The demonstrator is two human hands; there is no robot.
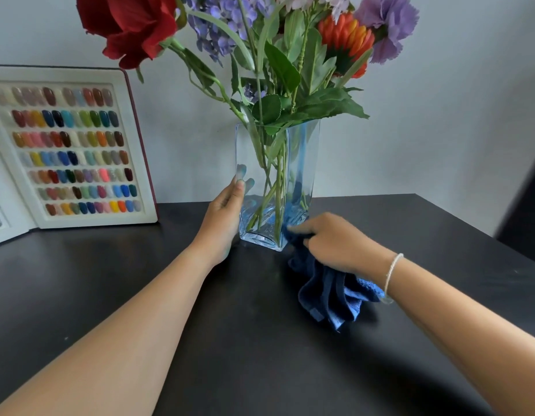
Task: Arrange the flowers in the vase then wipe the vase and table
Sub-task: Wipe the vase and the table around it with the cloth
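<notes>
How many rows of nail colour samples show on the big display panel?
7, stacked top to bottom on the white sample panel propped against the wall, left of the vase. The smaller panel at the far left is cropped, so more samples are hidden there.

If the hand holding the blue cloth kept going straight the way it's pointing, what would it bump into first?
The right hand points at the bottom of the glass vase, so it would meet that first. The blue cloth it grips already seems to touch the vase there, though depth is hard to judge.

The left hand [222, 211] steadies the glass vase [302, 157] of flowers [278, 49] on the dark table [230, 340]; the right hand [335, 241] presses a blue cloth [332, 295], apparently touching the vase's base.
</notes>
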